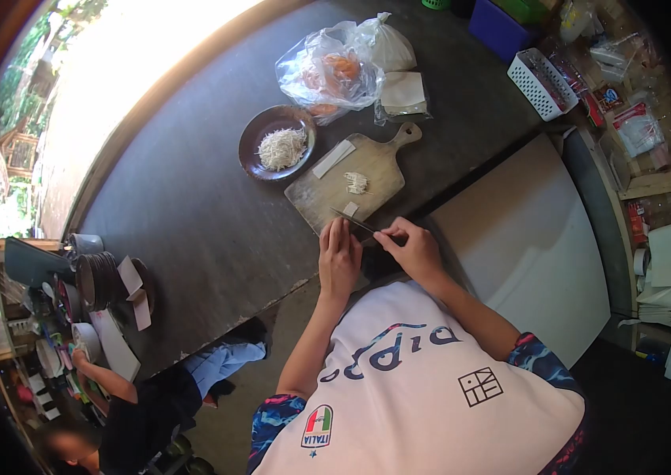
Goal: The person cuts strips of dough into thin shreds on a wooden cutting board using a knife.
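Observation:
A wooden cutting board [379, 162] with a handle lies near the table's front edge. My right hand [413, 252] grips the end of a thin knife [355, 221], whose blade points left over the board. My left hand [340, 257] rests at the board's lower edge beside the blade, fingers together; what is under them is hidden. A small pale piece [349, 209] lies by the blade. Farther up the board are a pile of thin white strips [357, 183] and a long pale slab [334, 158]. A dark round bowl [251, 142] left of the board holds shredded white strips [281, 149].
Plastic bags [331, 71] and a pale square stack [402, 91] sit beyond the board. A white basket [541, 85] stands at the right. Stacked dark bowls [98, 281] are at the left, where another person [141, 404] reaches toward a pot [86, 342].

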A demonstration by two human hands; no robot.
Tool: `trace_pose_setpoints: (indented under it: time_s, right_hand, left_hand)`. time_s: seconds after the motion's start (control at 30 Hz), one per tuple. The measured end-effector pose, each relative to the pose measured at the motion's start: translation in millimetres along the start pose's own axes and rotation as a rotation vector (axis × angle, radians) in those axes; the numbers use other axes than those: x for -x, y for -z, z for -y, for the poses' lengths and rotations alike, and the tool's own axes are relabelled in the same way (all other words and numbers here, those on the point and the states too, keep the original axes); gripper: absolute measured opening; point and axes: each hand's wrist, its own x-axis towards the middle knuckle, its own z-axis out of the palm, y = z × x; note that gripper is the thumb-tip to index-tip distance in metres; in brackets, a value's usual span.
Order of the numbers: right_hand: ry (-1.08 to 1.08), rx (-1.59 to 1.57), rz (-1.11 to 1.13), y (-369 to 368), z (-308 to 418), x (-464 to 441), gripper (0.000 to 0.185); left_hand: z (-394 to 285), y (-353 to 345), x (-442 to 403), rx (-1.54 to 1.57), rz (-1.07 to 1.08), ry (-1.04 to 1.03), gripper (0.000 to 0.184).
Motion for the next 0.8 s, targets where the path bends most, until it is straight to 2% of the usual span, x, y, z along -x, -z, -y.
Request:
trace_pose_setpoints:
  time_s: [0.17,0.27,0.8]
  right_hand:
    - [-0.055,0.008,0.034,11.5,-8.1,10.7,0.031]
    - [0.004,-0.029,0.010,-2.8,-4.5,-1.0,0.031]
    - [0.004,-0.006,0.015,-1.5,6.9,-2.4,0.031]
  left_hand:
    - [0.5,1.0,-0.2,-0.006,0.000,-0.002,0.039]
    - [0.7,0.7,0.1,-0.018,0.014,-0.002,0.040]
    - [2.5,4.1,0.9,-0.019,0.031,-0.008,0.040]
